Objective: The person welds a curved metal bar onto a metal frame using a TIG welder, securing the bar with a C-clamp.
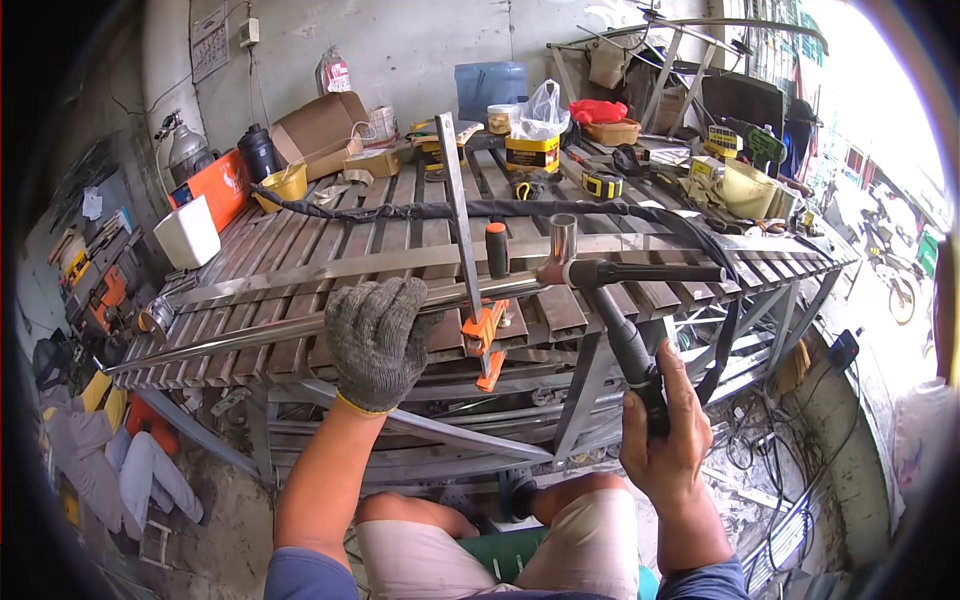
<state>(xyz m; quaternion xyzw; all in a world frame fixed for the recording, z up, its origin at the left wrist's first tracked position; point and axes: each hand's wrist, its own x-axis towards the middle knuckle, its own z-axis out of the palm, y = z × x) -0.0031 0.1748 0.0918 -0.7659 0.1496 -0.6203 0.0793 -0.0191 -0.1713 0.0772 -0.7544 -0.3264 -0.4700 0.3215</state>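
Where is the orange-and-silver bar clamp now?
In the head view, the orange-and-silver bar clamp sits near centre, at the front edge of the slatted metal table, between the grey-gloved left hand and the black torch in the right hand.

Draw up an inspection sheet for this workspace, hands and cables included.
Surface: slatted metal bench, crowded rear.
Job's things: welding torch; long metal tube, short upright tube at its end; orange clamp at the bench's front edge.
Clutter: cardboard box, tape measure, cream bucket.
Hands: gloved left hand grips the long metal tube; bare right hand holds the welding torch.
Cables: black cable across slats; loose cables on floor.
Surroundings: another person, low at left.
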